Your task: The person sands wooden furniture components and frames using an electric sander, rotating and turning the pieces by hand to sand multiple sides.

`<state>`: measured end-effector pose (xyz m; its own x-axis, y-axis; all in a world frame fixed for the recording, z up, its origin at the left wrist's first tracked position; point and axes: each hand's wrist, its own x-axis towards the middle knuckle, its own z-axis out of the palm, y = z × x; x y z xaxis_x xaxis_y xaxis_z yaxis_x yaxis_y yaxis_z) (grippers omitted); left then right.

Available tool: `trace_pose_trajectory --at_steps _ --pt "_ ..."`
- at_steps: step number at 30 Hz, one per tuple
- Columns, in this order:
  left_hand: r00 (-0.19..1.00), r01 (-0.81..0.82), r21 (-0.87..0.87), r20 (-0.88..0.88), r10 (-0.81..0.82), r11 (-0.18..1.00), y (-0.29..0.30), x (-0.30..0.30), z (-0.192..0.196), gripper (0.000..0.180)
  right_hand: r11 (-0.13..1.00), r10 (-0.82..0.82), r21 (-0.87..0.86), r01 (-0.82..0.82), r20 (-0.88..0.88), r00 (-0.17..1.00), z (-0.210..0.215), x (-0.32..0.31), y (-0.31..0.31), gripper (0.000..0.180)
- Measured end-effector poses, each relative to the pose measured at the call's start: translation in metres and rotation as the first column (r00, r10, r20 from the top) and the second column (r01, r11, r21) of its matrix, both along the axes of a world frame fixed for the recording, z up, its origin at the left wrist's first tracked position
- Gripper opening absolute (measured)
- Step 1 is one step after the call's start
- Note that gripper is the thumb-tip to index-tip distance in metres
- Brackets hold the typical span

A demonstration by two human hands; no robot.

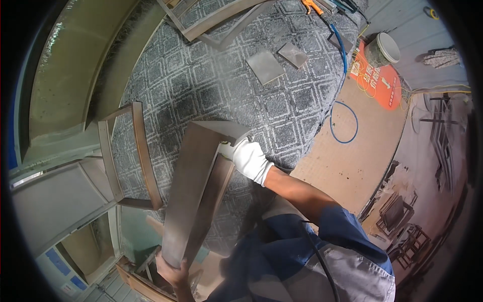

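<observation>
A long brown-grey wooden drawer (187, 176) is tilted in front of me, its dusty front board facing up and left. At its lower end, my left hand (173, 269), which is bare, grips the edge with the thumb on the board's face. My right hand (249, 158) wears a white glove and is closed on the drawer's upper right corner. Some of its fingertips are hidden behind the wood. Under the drawer lies a grey patterned carpet (201, 80), covering a work surface.
On the left a wooden frame (143, 151) leans at the carpet's edge. Two flat grey panels (265, 66) and another frame (216, 22) lie farther back. An orange-handled air gun (313, 6) has a blue hose (344, 55). A white bucket (385, 49) stands back right.
</observation>
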<state>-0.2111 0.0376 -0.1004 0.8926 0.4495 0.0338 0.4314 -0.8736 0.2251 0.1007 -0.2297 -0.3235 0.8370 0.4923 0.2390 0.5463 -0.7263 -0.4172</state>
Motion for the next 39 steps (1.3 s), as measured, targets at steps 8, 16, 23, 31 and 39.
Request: trace_pose_trajectory --at_steps 8,16,23,31,39 --pt "0.999 -0.029 -0.039 -0.04 0.028 0.999 -0.006 0.015 0.006 0.085 0.954 0.115 0.299 -0.012 -0.33 0.937 0.02 -0.05 0.034 0.023" --pt "0.996 0.091 -0.152 0.028 -0.088 0.984 0.002 -0.005 0.024 0.081 0.934 0.339 0.243 -0.261 -0.372 0.864 0.007 -0.157 0.083 0.024" --pt "0.963 0.073 -0.434 0.266 0.05 0.898 0.063 -0.176 -0.063 0.101 0.977 0.049 0.214 0.021 -0.318 0.947 0.04 -0.031 0.004 0.041" --pt "0.775 -0.044 -0.128 -0.63 -0.047 0.991 0.063 -0.159 -0.165 0.078 0.966 0.257 0.103 -0.237 -0.273 0.927 0.033 -0.119 0.071 0.031" --pt "0.945 0.326 -0.287 0.096 -0.311 0.901 0.08 -0.136 -0.217 0.061 0.975 0.21 0.05 -0.216 -0.514 0.832 0.028 -0.203 0.105 0.03"
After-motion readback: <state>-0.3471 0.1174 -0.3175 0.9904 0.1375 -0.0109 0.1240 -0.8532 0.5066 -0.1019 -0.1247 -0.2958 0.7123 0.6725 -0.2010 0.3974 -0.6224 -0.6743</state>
